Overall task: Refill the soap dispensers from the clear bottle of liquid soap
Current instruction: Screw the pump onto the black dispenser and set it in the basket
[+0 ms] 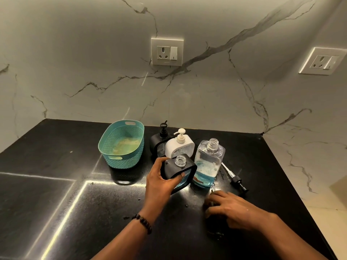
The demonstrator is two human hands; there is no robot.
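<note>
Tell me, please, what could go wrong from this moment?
The left hand holds the uncapped black dispenser tilted, so soap might spill from its neck. The clear bottle stands open close beside it; a bump could tip it. The loose pump lies near the counter edge.

Glossy black stone counter (pixel 56 184), clear plastic bottle (pixel 209 162), teal perforated plastic basket (pixel 122 145), veined marble wall (pixel 93 72)

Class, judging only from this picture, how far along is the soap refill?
Done: the clear soap bottle stands uncapped, little blue soap left. In hand: the left hand grips an open-necked black dispenser; the right hand rests on something dark. Left: the white pump dispenser and rear black pump dispenser remain capped.
</note>
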